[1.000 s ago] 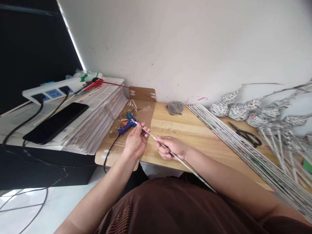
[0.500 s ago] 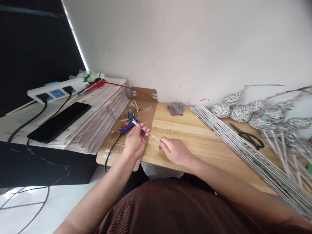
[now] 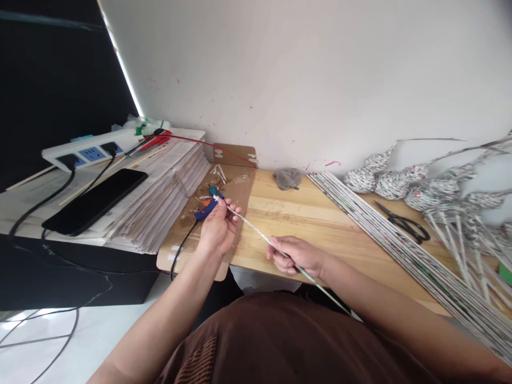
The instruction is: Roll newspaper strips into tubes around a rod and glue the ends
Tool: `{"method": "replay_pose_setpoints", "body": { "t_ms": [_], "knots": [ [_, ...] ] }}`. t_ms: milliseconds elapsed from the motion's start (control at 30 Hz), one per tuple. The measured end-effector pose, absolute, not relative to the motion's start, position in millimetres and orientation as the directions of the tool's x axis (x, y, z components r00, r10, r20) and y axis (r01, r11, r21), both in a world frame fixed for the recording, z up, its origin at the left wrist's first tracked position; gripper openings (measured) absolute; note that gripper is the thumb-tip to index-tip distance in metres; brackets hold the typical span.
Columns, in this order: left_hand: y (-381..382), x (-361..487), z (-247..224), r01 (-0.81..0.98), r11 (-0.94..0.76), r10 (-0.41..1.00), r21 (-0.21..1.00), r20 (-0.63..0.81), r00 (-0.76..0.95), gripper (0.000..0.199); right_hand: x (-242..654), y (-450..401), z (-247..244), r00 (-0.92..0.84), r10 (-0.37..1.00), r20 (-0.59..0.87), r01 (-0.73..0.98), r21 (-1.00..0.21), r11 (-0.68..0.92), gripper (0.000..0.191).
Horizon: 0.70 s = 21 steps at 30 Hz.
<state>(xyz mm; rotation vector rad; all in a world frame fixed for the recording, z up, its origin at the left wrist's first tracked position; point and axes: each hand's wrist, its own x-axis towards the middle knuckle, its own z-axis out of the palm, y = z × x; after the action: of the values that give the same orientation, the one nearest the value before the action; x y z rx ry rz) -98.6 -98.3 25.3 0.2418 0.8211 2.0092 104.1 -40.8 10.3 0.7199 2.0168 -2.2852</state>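
Note:
A thin rolled newspaper stick [image 3: 256, 230] runs slantwise between my two hands, over the front of the wooden table. My left hand [image 3: 218, 226] pinches its upper end, with a pale tip showing past the thumb. Farther down, my right hand [image 3: 294, 255] is closed round the stick. A greenish-white length comes out below that hand toward my brown apron. Just behind my left fingers lies a blue glue gun [image 3: 206, 209], partly covered by the hand, on a piece of brown cardboard [image 3: 244, 186].
Long paper sticks [image 3: 372, 234] lie in a bundle at right, beside black scissors [image 3: 404, 221] and woven paper shapes [image 3: 420, 189]. A grey cloth [image 3: 287, 178] sits near the wall. At left, a newspaper stack [image 3: 160, 213] bears a phone [image 3: 96, 201] and a power strip [image 3: 92, 152].
My right hand has moved down and right along the stick, away from my left hand. More of the stick now shows between the hands and below the right one. My left hand stays nearly in place.

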Motion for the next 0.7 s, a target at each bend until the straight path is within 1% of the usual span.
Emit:
{"method": "replay_pose_setpoints", "body": {
  "t_ms": [100,133,167,233,267,300,333,367,433,467,500,533,600,633,667,700],
  "knots": [
    [-98.8,-99.9,28.2,-0.659,-0.378,0.787,0.651,-0.149,-0.598,0.019,110.3,-42.4,11.7,-0.832,0.516,-0.203,0.263,-0.964,0.044,0.038],
    [-99.0,-100.5,28.9,-0.657,-0.379,0.784,0.652,-0.151,-0.603,0.019,112.5,-42.7,12.0,-0.821,0.539,-0.189,0.264,-0.962,0.065,0.038],
    [-99.0,-101.0,29.4,-0.660,-0.376,0.786,0.651,-0.154,-0.599,0.020,114.5,-42.8,12.2,-0.832,0.512,-0.214,0.263,-0.965,0.023,0.039],
    [-99.0,-101.8,30.3,-0.675,-0.366,0.800,0.641,-0.154,-0.580,0.020,117.6,-42.4,12.4,-0.884,0.345,-0.316,0.269,-0.946,-0.180,0.044],
    [-99.0,-102.1,30.8,-0.679,-0.365,0.805,0.637,-0.151,-0.574,0.020,118.8,-42.1,12.8,-0.900,0.267,-0.344,0.275,-0.925,-0.263,0.045],
    [-99.1,-102.5,31.3,-0.678,-0.369,0.805,0.636,-0.147,-0.576,0.021,119.7,-41.8,13.5,-0.906,0.240,-0.347,0.275,-0.917,-0.289,0.045],
    [-99.3,-103.1,32.0,-0.671,-0.376,0.799,0.639,-0.143,-0.584,0.022,120.7,-41.5,14.5,-0.901,0.281,-0.331,0.266,-0.932,-0.246,0.044],
    [-99.6,-103.9,32.7,-0.661,-0.386,0.791,0.644,-0.138,-0.596,0.023,121.6,-41.3,15.7,-0.881,0.371,-0.294,0.260,-0.955,-0.140,0.042],
    [-100.4,-105.9,33.9,-0.640,-0.402,0.774,0.655,-0.131,-0.620,0.025,123.3,-40.9,18.2,-0.817,0.555,-0.157,0.275,-0.952,0.136,0.037],
    [-100.9,-107.1,34.3,-0.635,-0.406,0.768,0.658,-0.131,-0.627,0.026,124.0,-40.8,19.0,-0.796,0.596,-0.106,0.290,-0.931,0.221,0.036],
    [-101.2,-108.2,34.5,-0.635,-0.406,0.767,0.657,-0.133,-0.628,0.026,124.4,-40.7,19.4,-0.799,0.592,-0.106,0.296,-0.926,0.233,0.037],
    [-101.5,-109.3,34.5,-0.641,-0.404,0.770,0.652,-0.136,-0.624,0.026,124.5,-40.7,19.3,-0.826,0.543,-0.154,0.288,-0.942,0.171,0.040],
    [-101.8,-111.6,34.3,-0.655,-0.401,0.778,0.640,-0.140,-0.613,0.024,124.3,-41.1,18.3,-0.891,0.360,-0.276,0.266,-0.961,-0.078,0.047],
    [-101.9,-112.8,34.2,-0.656,-0.405,0.778,0.637,-0.136,-0.613,0.024,124.3,-41.3,17.7,-0.907,0.290,-0.306,0.263,-0.948,-0.181,0.049],
    [-102.1,-114.1,34.0,-0.652,-0.412,0.776,0.636,-0.129,-0.617,0.024,124.4,-41.5,17.3,-0.907,0.279,-0.315,0.256,-0.940,-0.226,0.049],
    [-102.2,-115.3,33.9,-0.643,-0.422,0.772,0.639,-0.119,-0.624,0.024,124.8,-41.7,17.2,-0.894,0.326,-0.308,0.248,-0.945,-0.213,0.047]
  ]
}}
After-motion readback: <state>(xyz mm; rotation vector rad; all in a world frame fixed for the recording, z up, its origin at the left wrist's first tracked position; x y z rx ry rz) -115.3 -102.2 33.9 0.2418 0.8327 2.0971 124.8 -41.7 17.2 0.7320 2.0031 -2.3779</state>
